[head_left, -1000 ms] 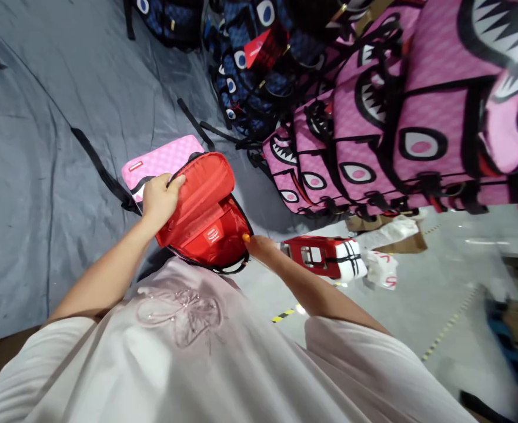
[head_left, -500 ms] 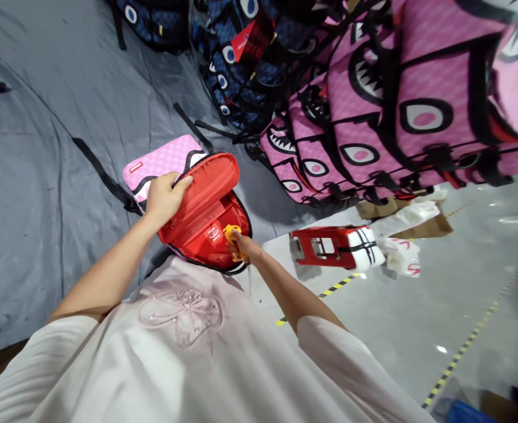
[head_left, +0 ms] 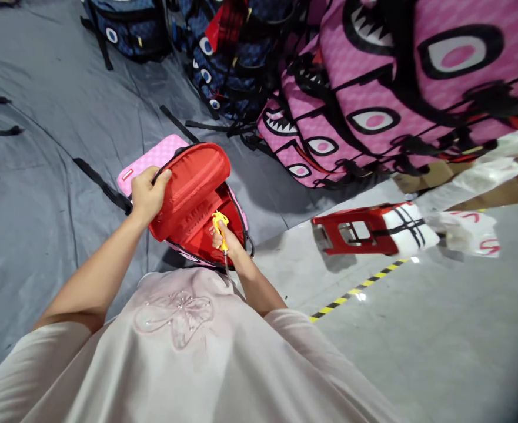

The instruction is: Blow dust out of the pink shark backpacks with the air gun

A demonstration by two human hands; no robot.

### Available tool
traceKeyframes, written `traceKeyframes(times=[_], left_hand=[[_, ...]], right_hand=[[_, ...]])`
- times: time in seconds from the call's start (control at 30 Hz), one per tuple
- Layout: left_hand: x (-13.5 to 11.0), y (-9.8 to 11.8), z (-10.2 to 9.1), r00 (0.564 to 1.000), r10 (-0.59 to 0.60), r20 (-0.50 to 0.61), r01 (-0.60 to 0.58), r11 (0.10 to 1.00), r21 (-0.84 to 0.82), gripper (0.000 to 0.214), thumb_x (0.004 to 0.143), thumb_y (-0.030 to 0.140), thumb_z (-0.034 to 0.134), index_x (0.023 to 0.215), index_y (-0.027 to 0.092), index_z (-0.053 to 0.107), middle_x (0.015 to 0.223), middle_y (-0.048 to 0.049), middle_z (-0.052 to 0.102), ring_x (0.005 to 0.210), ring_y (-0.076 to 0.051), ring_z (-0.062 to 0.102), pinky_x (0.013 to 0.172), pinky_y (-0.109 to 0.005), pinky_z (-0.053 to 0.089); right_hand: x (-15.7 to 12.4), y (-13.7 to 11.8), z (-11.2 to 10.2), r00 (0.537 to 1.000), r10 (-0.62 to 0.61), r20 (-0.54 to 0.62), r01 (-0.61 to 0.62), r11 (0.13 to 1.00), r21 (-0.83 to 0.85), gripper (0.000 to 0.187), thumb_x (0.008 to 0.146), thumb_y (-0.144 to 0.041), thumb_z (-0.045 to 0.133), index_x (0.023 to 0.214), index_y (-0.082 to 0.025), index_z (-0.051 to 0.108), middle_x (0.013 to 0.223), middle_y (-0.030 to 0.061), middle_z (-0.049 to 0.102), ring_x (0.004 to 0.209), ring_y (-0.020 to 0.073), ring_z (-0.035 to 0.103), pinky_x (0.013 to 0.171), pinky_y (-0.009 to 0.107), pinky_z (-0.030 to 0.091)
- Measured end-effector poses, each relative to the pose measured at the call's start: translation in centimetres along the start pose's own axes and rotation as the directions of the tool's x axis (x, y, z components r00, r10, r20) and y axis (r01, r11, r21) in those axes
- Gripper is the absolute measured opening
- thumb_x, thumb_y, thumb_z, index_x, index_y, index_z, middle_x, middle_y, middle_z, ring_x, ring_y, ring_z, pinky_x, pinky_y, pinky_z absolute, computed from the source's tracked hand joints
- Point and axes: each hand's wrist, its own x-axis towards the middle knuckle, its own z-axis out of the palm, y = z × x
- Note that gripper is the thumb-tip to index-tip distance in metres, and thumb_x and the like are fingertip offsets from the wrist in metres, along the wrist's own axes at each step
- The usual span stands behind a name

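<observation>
A pink backpack (head_left: 153,154) with a red lining (head_left: 192,229) lies unzipped on the grey sheet. My left hand (head_left: 148,194) is closed on the edge of its front flap (head_left: 201,170) and holds it lifted. Inside the opening, my right hand (head_left: 227,239) grips a yellow air blow gun (head_left: 219,224). A thin hose (head_left: 227,264) runs down from its handle towards my shirt. The blow gun's tip is hard to make out against the red lining.
Pink backpacks (head_left: 373,120) with eye and teeth prints stand in a row at the right. Blue ones (head_left: 129,29) sit behind. A red stool (head_left: 351,229) with a white-topped end stands on the floor, near plastic bags (head_left: 470,232) and yellow-black tape (head_left: 358,291).
My right hand has moved left and deeper into the backpack with the blow gun. My left hand keeps hold of the flap. The camera view has shifted.
</observation>
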Motion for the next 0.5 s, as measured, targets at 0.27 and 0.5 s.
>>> traceKeyframes(times=[0.27,0.5], left_hand=[[0.5,0.6,0.7,1.000,0.030,-0.007,-0.029,0.999,0.027,0.027,0.085,0.035,0.057,0.065,0.019,0.050,0.060,0.0036,0.045,0.060,-0.011,0.041,0.059,-0.025,0.032],[1.0,-0.7,1.4,0.994,0.100,-0.053,-0.098,0.994,0.039,0.029,0.087,0.041,0.058,0.068,0.018,0.056,0.060,0.0038,0.051,0.059,-0.010,0.044,0.060,-0.024,0.035]], right_hand=[[0.7,-0.6,-0.9,0.995,-0.080,-0.065,0.079,0.997,-0.013,0.045,0.097,-0.058,0.049,0.072,-0.021,0.043,0.043,-0.0115,0.029,0.036,0.0057,0.027,0.039,0.018,0.030],[0.2,-0.6,-0.5,0.994,-0.051,-0.097,0.000,0.887,-0.463,0.044,0.082,-0.055,0.073,0.072,-0.022,0.045,0.042,-0.0104,0.038,0.031,0.0065,0.033,0.032,0.021,0.029]])
